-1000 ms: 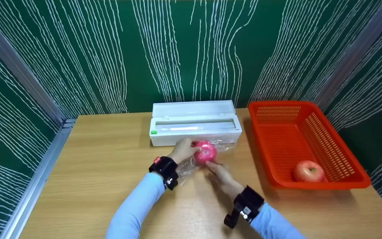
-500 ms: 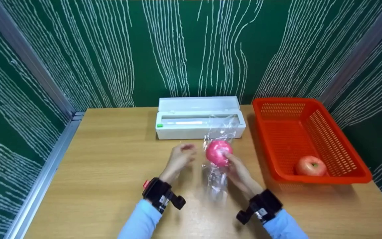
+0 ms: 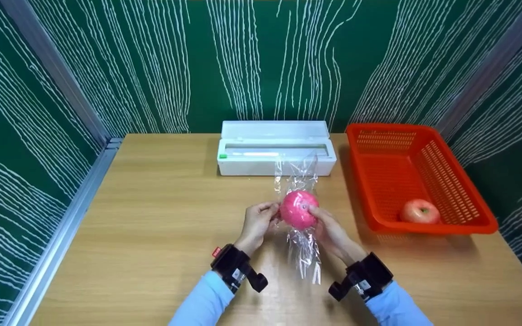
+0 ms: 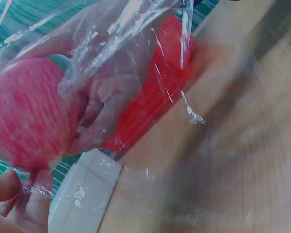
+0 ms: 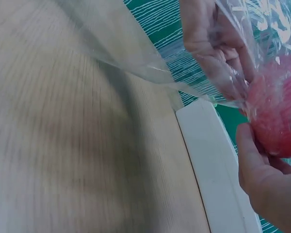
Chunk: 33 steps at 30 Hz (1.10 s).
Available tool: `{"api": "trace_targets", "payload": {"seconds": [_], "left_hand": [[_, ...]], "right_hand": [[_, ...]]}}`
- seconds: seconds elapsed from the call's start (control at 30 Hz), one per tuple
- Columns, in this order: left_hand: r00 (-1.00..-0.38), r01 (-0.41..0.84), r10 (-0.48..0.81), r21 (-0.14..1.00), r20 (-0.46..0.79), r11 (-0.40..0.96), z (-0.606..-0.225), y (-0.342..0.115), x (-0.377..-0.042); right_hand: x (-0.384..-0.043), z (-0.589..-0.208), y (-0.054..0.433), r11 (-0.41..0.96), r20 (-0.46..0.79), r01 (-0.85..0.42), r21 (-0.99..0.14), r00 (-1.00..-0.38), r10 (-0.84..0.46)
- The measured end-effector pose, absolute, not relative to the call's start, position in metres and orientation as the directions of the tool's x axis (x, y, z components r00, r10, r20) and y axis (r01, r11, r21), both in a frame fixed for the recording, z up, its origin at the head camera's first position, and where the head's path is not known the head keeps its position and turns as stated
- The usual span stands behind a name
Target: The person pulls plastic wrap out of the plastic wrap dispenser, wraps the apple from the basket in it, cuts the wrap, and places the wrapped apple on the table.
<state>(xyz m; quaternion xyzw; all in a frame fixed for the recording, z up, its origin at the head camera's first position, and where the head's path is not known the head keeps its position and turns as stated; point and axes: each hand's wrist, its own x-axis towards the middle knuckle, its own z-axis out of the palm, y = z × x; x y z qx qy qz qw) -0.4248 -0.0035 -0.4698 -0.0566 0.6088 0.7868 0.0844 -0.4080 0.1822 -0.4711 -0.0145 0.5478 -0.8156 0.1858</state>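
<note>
In the head view, a pink-red apple (image 3: 298, 209) in clear plastic wrap (image 3: 305, 253) is held above the table. My right hand (image 3: 333, 233) grips the apple from the right, its thumb across the front. At the apple's left side, my left hand (image 3: 257, 224) pinches the wrap with thumb and fingers. The left wrist view has the left fingertips close under the apple (image 4: 31, 114), with film (image 4: 111, 53) spread in front of the other hand. Loose wrap hangs below the apple and stands out above it.
Behind the hands stands a white wrap dispenser box (image 3: 277, 167) with its lid raised. An orange-red basket (image 3: 360, 190) at the right contains another apple (image 3: 419, 211). The wooden table (image 3: 161, 217) meets green, white-streaked walls at the back and sides.
The left hand let go of the apple, moved left, then came back to the wrap at its side. The right hand took the apple and lifted it, with the wrap trailing.
</note>
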Motion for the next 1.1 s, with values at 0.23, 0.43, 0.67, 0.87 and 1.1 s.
{"api": "trace_targets", "payload": {"seconds": [0.23,0.43,0.67,0.87,1.1], "left_hand": [[-0.965,-0.262,0.066,0.929,-0.254,-0.261,-0.467,-0.01,-0.419],[-0.961,-0.278,0.061,0.926,-0.271,-0.255,-0.459,-0.013,-0.415],[-0.978,-0.207,0.051,0.977,-0.204,-0.046,-0.447,-0.012,-0.41],[-0.961,-0.191,0.191,0.98,-0.198,0.056,-0.439,-0.015,-0.406],[-0.918,-0.12,0.345,0.967,-0.194,0.225,-0.433,-0.027,-0.415]], "right_hand": [[-0.427,-0.52,0.198,-0.315,-0.125,0.242,-0.918,-0.929,-0.348],[-0.416,-0.502,0.183,-0.257,-0.133,0.204,-0.945,-0.954,-0.268],[-0.4,-0.471,0.157,0.009,-0.131,0.131,-0.991,-0.987,-0.091],[-0.402,-0.473,0.145,0.099,-0.136,0.135,-0.986,-0.991,-0.005],[-0.391,-0.486,0.147,-0.075,-0.141,0.154,-0.985,-0.978,-0.154]]}}
